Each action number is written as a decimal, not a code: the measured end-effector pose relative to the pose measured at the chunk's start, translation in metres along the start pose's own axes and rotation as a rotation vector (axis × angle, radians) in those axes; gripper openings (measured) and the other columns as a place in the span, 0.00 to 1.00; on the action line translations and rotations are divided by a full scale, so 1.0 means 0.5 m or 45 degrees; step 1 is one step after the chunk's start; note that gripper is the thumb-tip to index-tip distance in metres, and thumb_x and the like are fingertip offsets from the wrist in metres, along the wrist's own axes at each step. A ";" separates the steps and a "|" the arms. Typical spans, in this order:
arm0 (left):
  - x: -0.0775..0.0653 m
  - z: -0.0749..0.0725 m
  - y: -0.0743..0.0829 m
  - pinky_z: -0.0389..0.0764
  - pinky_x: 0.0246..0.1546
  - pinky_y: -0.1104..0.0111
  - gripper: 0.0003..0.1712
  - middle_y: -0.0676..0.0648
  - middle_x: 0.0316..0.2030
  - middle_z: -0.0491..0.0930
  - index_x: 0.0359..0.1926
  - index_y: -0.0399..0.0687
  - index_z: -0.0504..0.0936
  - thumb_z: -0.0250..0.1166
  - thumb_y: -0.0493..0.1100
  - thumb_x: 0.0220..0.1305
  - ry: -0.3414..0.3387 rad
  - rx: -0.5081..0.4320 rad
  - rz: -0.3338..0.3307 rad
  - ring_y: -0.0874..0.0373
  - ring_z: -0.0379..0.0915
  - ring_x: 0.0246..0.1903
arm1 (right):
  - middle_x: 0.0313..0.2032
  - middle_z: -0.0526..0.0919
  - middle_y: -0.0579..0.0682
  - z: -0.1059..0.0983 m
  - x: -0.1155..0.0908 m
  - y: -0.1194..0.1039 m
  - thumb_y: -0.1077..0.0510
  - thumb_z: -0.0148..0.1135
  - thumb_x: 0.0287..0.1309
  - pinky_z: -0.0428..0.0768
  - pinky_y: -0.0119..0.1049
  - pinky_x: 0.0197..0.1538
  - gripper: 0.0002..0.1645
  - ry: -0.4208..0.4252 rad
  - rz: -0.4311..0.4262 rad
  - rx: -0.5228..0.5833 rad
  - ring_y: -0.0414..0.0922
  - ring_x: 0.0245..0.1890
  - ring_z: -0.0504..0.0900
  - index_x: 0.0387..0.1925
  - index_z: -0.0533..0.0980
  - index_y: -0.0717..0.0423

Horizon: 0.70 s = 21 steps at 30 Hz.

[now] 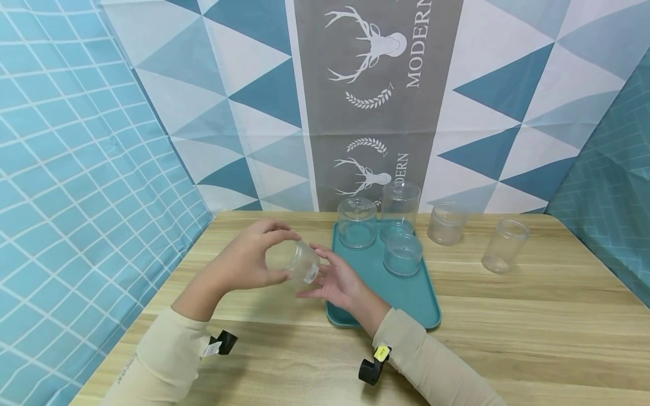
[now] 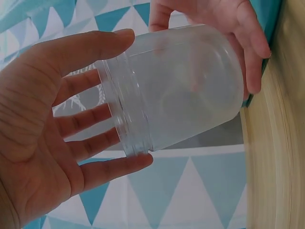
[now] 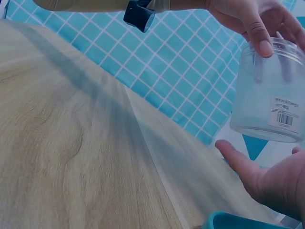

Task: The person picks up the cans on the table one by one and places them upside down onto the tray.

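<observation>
My left hand [image 1: 249,256] grips a clear plastic jar [image 2: 186,90] around its threaded mouth, thumb on one side and fingers on the other. The jar is tilted in the air, its base toward my right hand [image 1: 342,285]. A white barcode label [image 3: 284,114] sticks to the jar near the base. In the right wrist view, the right hand's thumb and palm are spread below the base with a gap between. Beneath that hand lies the left edge of a teal tray [image 1: 376,296].
On the tray stand a medium clear jar [image 1: 357,224], a tall one [image 1: 401,206] and a short one [image 1: 403,256]. Right of it, on the wooden table [image 1: 508,321], are a short wide jar [image 1: 447,224] and a narrow one [image 1: 505,247]. Patterned cloth walls [image 1: 254,84] rise behind and beside the table.
</observation>
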State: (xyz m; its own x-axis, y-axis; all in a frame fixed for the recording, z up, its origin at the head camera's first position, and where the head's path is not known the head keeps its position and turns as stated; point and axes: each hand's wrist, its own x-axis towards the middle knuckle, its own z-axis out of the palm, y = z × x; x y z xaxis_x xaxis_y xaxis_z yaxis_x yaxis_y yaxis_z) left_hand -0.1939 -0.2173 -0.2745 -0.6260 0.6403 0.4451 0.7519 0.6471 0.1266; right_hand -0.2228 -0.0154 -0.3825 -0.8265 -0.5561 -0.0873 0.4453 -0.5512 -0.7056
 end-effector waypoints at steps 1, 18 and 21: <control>0.001 0.000 0.002 0.76 0.52 0.50 0.36 0.43 0.53 0.75 0.54 0.46 0.81 0.81 0.45 0.39 0.005 -0.005 0.011 0.45 0.71 0.54 | 0.68 0.60 0.61 0.000 0.000 0.000 0.49 0.51 0.67 0.66 0.70 0.57 0.34 -0.010 -0.004 -0.001 0.61 0.63 0.67 0.72 0.57 0.45; 0.014 0.003 0.024 0.77 0.52 0.52 0.37 0.43 0.52 0.75 0.54 0.46 0.81 0.82 0.44 0.38 0.046 -0.011 0.095 0.46 0.71 0.53 | 0.58 0.69 0.55 -0.001 -0.002 -0.011 0.52 0.39 0.72 0.78 0.58 0.51 0.21 -0.179 -0.049 0.027 0.53 0.49 0.77 0.64 0.60 0.41; 0.015 0.003 0.026 0.76 0.53 0.51 0.37 0.42 0.53 0.75 0.55 0.46 0.80 0.82 0.43 0.39 0.045 -0.011 0.101 0.46 0.71 0.54 | 0.54 0.72 0.53 -0.002 -0.005 -0.014 0.52 0.39 0.71 0.78 0.57 0.51 0.19 -0.185 -0.072 0.012 0.52 0.48 0.77 0.61 0.61 0.41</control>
State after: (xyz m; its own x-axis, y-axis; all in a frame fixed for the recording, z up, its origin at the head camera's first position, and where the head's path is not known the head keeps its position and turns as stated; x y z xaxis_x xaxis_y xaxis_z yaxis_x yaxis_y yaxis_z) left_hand -0.1892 -0.2033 -0.2707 -0.5568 0.6745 0.4848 0.8008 0.5910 0.0975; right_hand -0.2241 -0.0096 -0.3779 -0.7922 -0.6077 0.0557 0.4033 -0.5898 -0.6997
